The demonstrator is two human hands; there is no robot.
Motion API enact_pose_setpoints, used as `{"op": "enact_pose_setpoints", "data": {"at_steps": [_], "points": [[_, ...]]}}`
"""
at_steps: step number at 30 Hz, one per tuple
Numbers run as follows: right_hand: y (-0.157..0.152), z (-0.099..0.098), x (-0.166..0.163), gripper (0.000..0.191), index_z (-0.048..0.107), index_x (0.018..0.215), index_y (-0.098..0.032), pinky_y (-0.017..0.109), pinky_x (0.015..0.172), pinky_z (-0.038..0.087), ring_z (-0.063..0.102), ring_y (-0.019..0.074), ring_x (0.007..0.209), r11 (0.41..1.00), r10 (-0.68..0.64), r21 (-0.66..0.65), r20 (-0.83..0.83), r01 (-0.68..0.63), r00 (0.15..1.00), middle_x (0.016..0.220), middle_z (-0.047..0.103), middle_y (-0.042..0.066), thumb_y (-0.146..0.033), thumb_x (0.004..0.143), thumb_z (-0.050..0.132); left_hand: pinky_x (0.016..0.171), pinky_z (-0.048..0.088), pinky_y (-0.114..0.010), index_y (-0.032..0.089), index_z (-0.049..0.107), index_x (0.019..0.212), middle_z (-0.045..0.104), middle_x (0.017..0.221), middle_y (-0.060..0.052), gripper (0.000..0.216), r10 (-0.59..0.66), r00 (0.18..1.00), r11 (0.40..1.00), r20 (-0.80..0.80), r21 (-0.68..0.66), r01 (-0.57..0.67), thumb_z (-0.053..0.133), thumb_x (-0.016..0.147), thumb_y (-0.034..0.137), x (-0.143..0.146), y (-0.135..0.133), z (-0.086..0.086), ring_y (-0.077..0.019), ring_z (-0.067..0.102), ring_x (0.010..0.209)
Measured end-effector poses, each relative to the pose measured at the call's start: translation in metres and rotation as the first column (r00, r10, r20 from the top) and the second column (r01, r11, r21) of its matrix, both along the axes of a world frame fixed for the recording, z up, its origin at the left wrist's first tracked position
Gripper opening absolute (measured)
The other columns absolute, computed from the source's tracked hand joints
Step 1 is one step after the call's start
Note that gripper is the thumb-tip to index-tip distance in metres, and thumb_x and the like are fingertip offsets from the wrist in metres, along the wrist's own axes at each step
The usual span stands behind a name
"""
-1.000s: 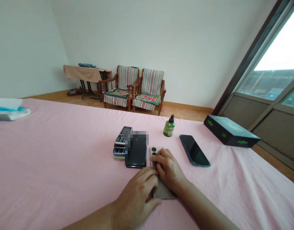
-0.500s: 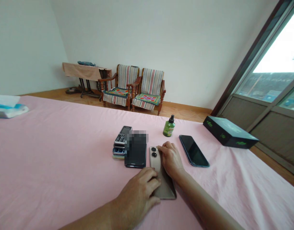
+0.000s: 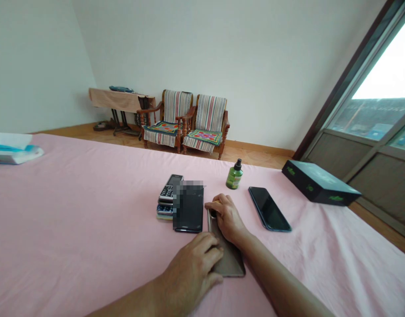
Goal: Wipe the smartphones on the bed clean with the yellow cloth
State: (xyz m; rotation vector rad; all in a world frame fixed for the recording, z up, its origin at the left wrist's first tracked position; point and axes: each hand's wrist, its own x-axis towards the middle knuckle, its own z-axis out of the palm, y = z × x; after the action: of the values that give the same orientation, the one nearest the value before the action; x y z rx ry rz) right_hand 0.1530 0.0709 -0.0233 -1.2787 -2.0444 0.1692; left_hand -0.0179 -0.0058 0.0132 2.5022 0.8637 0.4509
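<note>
A beige smartphone (image 3: 233, 264) lies back up on the pink cloth, its lower end towards me. My left hand (image 3: 197, 264) holds its left side, fingers bent over the back and thumb near the bottom edge. At the top end, my right hand (image 3: 227, 218) grips the phone with curled fingers that partly cover the camera lenses. Just left of it lies a black smartphone (image 3: 191, 211), partly blurred by a pixel patch. Beside that are stacked keypad phones (image 3: 169, 191). To the right of my right hand is a dark smartphone (image 3: 269, 209), screen up.
A green spray bottle (image 3: 234, 175) stands behind the phones. A black box (image 3: 319, 182) sits at the right edge of the pink surface (image 3: 90, 211), a tissue pack (image 3: 13, 149) at the far left. Two wooden chairs (image 3: 207, 116) and a cloth-covered table (image 3: 114, 100) stand by the wall.
My right hand's fingers have shifted left across the phone's top end, now covering more of the camera lenses. My left hand keeps its place on the phone. The view has moved slightly.
</note>
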Motion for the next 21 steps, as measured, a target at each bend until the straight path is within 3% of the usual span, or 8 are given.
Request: {"op": "enact_pose_setpoints", "data": {"at_steps": [11,17,21], "points": [[-0.042,0.010,0.002,0.041,0.072,0.102,-0.022,0.035,0.079,0.046,0.050,0.0217,0.093,0.988,0.138,-0.056,-0.077,-0.142,0.987,0.094,0.054,0.007,0.002,0.082,0.046,0.101,0.042,-0.041,0.020,0.058,0.108,0.056,0.117,-0.005,0.041,0.062,0.996,0.997,0.068,-0.053,-0.059,0.080,0.073,0.015,-0.002,-0.002,-0.002,-0.0252,0.049,0.112],[-0.084,0.017,0.002,0.030,0.067,0.080,-0.020,0.036,0.078,0.046,0.051,0.0209,0.088,0.966,0.158,-0.185,-0.142,-0.183,0.977,0.088,0.055,0.005,0.001,0.079,0.046,0.097,0.042,-0.039,0.021,0.050,0.101,0.053,0.110,-0.003,0.038,0.139,0.973,0.987,0.183,-0.107,-0.120,0.073,0.074,0.007,-0.001,-0.004,-0.002,-0.0229,0.049,0.107],[-0.110,0.013,0.004,0.037,0.069,0.090,-0.023,0.033,0.072,0.047,0.055,0.0200,0.086,0.963,0.175,-0.169,-0.208,-0.212,0.962,0.089,0.056,0.006,0.002,0.076,0.045,0.092,0.043,-0.037,0.020,0.049,0.103,0.051,0.107,-0.003,0.046,0.170,0.965,0.981,0.202,-0.124,-0.147,0.075,0.069,0.005,0.000,-0.002,-0.004,-0.0229,0.049,0.104]]}}
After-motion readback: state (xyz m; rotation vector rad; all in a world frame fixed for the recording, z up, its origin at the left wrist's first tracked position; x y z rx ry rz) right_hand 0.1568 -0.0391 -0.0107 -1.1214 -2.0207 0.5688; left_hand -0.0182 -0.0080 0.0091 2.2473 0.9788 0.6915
